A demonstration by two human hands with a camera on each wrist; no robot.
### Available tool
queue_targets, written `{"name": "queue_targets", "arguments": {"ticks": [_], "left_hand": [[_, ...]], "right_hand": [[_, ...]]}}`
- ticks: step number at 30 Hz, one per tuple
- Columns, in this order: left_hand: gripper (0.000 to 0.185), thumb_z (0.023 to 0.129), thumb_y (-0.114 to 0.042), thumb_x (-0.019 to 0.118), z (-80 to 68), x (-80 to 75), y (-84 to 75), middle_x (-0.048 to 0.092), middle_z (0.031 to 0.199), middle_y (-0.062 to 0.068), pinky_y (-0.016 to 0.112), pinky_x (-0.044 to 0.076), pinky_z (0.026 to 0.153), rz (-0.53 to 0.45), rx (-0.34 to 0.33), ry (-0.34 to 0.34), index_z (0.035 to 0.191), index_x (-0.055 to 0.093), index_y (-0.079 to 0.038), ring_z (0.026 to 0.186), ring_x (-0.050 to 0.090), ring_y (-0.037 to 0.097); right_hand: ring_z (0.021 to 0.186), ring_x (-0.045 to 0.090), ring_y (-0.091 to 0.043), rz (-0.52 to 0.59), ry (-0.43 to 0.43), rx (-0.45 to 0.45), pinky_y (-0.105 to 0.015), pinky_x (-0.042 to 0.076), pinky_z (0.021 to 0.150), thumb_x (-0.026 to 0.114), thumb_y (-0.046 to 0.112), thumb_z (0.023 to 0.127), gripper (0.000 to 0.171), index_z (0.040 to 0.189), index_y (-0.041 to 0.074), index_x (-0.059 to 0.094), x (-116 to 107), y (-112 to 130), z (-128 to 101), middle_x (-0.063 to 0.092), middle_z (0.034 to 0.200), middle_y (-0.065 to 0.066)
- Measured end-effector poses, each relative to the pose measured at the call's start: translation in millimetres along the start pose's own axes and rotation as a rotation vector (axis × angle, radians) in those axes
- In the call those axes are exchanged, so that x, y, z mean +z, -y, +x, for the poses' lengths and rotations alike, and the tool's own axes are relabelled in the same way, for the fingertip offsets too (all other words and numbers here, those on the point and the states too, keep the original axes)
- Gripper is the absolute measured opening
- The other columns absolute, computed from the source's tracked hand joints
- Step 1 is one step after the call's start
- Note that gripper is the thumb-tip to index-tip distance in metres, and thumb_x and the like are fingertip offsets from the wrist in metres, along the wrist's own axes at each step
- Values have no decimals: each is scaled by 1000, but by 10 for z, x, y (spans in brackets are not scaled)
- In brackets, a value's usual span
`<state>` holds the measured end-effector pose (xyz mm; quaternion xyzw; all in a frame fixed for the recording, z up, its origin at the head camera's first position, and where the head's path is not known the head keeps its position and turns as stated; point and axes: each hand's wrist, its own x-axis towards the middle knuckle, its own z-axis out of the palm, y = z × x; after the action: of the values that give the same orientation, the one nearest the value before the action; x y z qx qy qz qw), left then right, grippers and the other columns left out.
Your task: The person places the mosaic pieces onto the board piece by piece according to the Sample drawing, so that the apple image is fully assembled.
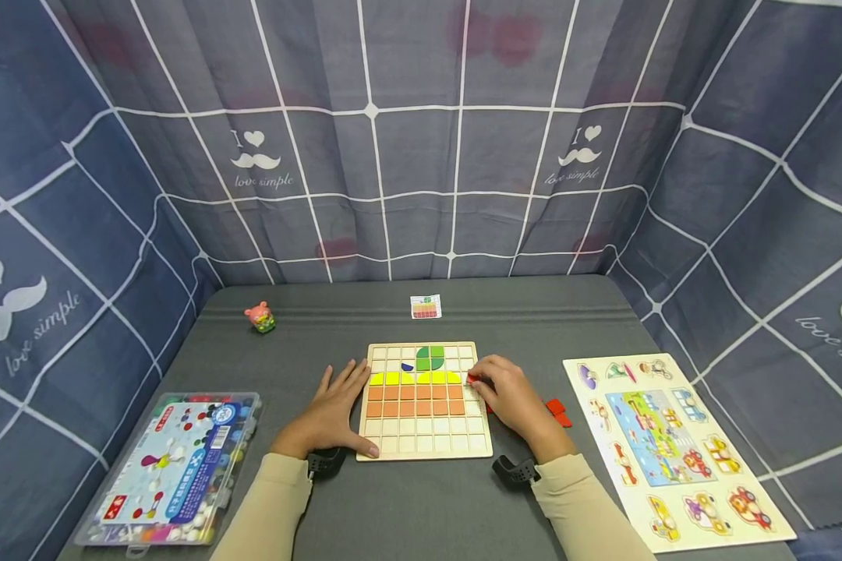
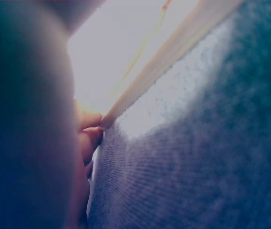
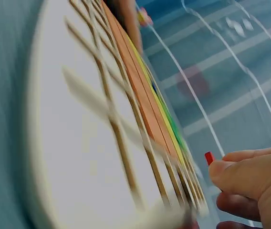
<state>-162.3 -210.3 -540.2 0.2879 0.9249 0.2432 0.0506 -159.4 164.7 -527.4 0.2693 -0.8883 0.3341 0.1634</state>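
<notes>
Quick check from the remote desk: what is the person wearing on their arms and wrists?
Both arms are in long beige sleeves reaching the wrists. A black strap-mounted device sits at each wrist, beside the left hand and the right hand. Both hands are bare: no gloves, and no rings can be made out.

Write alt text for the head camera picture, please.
A person's right hand pinches a small red tile at the right edge of a wooden grid board while the left hand rests flat against its left side, on a grey table.

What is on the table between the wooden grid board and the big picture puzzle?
In the head view, loose red pieces lie on the grey table between the grid board and picture puzzle, beside the right hand.
</notes>
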Motion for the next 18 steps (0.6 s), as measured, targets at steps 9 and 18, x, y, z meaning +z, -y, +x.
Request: {"name": "queue_targets", "arguments": {"ticks": [9, 18], "left_hand": [[151, 57, -82, 88, 0, -7, -1, 16, 173, 18, 67, -6, 121, -3, 16, -9, 167, 23, -2, 158, 11, 40], [152, 56, -83, 87, -6, -2, -2, 15, 173, 16, 65, -7, 121, 15, -5, 13, 167, 23, -2, 158, 9, 38]], "right_hand": [[100, 67, -18, 49, 84, -242, -33, 56, 91, 84, 4, 91, 14, 103, 5, 78, 559, 665, 218, 71, 105, -2], [98, 67, -14, 35, 168, -343, -25, 52, 94, 84, 4, 90, 10, 97, 8, 79, 928, 1023, 304, 72, 99, 1]]}}
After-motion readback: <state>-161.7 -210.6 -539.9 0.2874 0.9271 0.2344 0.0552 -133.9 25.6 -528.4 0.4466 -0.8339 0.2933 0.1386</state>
